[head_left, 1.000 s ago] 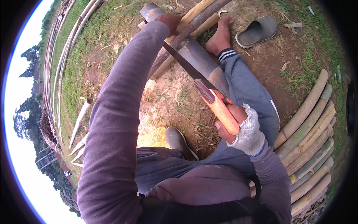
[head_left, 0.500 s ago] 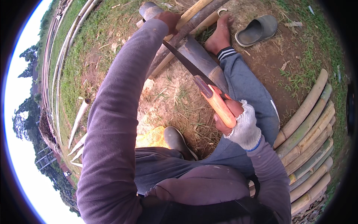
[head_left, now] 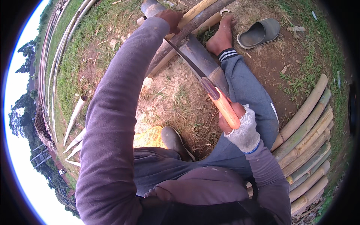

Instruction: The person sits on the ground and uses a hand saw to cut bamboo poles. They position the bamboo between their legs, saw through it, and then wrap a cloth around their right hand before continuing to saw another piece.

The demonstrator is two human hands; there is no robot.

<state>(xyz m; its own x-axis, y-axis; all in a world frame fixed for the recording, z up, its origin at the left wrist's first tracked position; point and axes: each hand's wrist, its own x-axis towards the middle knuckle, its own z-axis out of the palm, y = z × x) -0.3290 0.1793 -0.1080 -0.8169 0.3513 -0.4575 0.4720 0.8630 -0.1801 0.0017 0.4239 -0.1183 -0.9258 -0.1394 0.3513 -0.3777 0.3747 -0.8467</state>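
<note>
- Dark bamboo pole [head_left: 195, 22] lies slanted on the ground; left hand [head_left: 170, 17] clasps it.
- Right hand [head_left: 240, 125], in a white knit glove, grips closed on the long orange-handled knife [head_left: 210, 88], its blade against the pole.

One long dark-bladed knife with an orange wooden handle [head_left: 213, 92]. One thick dark bamboo section [head_left: 198, 56] under its blade. Two grey rubber slippers: one [head_left: 258, 33] on bare earth, one [head_left: 176, 141] near the knee. About eight pale bamboo poles [head_left: 305, 138] stacked at the right edge. One white knitted glove [head_left: 245, 131].
</note>
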